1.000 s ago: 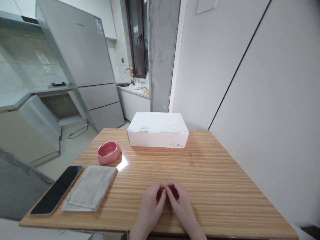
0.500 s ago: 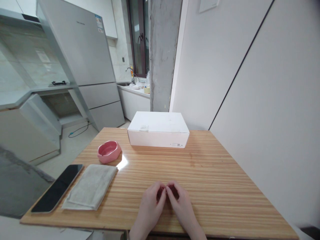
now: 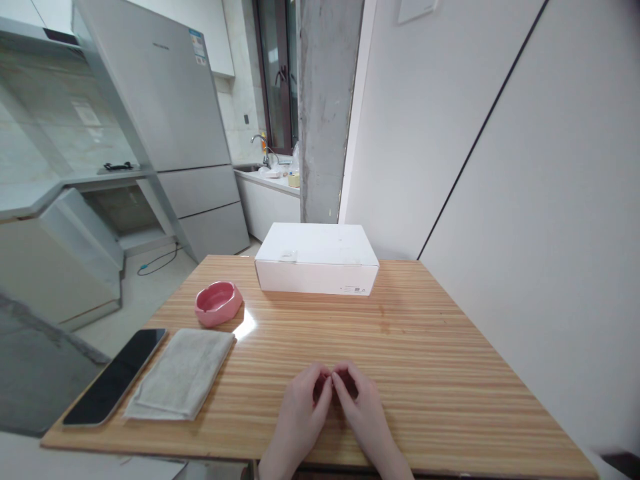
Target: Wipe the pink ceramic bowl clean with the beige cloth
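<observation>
At the near side of the wooden table, my left hand and my right hand meet at the fingertips. The thumb and fingers of each curl round into a closed pinch, leaving a small dark gap inside. Whatever the fingertips hold, if anything, is too small or hidden to make out. To the left of my hands lies a folded grey cloth, and beyond it a black phone with its dark screen up. Neither hand touches them.
A pink ashtray stands behind the cloth, on the left. At the table's far edge sits a closed white box. A white wall runs along the right side. A fridge and kitchen counter are beyond the table.
</observation>
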`<state>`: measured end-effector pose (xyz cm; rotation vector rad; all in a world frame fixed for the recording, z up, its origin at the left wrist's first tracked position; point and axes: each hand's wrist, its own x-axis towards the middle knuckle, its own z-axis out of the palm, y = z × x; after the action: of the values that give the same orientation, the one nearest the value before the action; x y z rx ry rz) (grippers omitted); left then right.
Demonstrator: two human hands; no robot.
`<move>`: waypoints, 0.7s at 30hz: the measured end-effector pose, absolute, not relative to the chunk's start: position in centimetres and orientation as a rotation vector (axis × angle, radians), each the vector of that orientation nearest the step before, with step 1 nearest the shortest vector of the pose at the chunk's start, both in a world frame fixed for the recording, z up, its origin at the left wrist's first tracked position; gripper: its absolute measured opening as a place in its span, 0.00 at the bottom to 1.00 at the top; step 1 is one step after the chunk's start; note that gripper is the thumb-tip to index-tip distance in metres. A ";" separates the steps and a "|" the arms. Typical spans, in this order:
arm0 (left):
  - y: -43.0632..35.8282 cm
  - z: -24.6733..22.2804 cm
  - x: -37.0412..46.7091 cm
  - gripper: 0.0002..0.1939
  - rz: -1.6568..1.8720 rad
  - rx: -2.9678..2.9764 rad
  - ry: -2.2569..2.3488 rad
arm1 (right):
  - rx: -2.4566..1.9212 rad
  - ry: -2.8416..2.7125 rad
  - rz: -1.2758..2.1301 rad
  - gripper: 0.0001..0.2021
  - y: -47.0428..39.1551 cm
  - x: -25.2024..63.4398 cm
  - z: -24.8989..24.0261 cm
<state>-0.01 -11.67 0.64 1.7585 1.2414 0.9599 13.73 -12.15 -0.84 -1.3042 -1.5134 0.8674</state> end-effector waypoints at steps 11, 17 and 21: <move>-11.8 0.5 0.1 0.11 0.962 1.758 1.242 | -1.335 -1.517 0.864 0.08 -12.1 13.8 -1.0; -11.7 0.6 0.1 0.10 0.973 1.751 1.243 | -1.308 -1.518 0.871 0.08 -12.2 13.8 -0.9; -11.7 0.6 0.0 0.11 0.960 1.748 1.241 | -1.316 -1.514 0.861 0.08 -12.1 13.8 -0.9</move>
<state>0.02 -11.70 0.60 1.7477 1.2405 0.9595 13.77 -12.09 -0.91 -1.3160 -1.5143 0.8607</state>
